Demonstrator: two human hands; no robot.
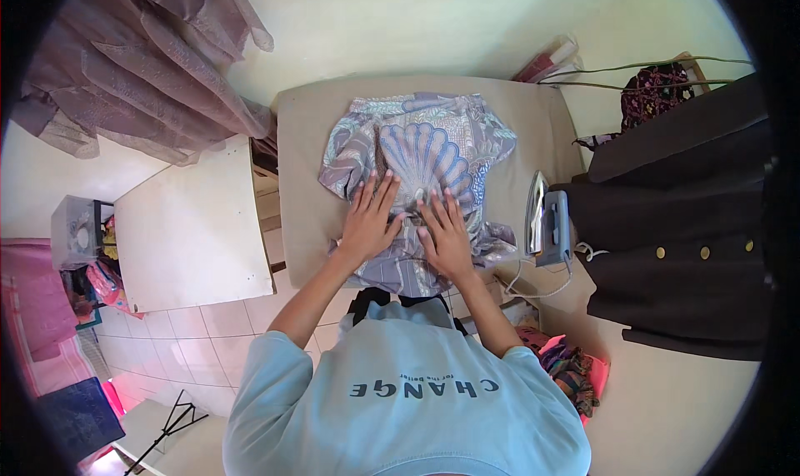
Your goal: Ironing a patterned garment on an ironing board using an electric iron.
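Note:
A patterned garment in purple-grey, blue and white (431, 151) lies spread and partly bunched on a padded table with a beige cloth cover (306, 145). Both palms face down on it. My left hand (374, 220) rests on its left middle part, fingers apart and pointing away from me. Beside it, my right hand (447, 232) lies just below the blue fan-shaped motif, its fingers slightly spread. Neither hand grips the fabric visibly. To the right of the garment, an electric iron (549, 223) stands on its heel at the table's right edge, its metal soleplate facing left.
The iron's pale cord (544, 295) loops off the near right corner. Dark clothing with gold buttons (675, 226) hangs at the right. A white board (187, 226) stands left of the table, below a mauve curtain (162, 57). A pink basket of cloths (600, 376) sits low at the right.

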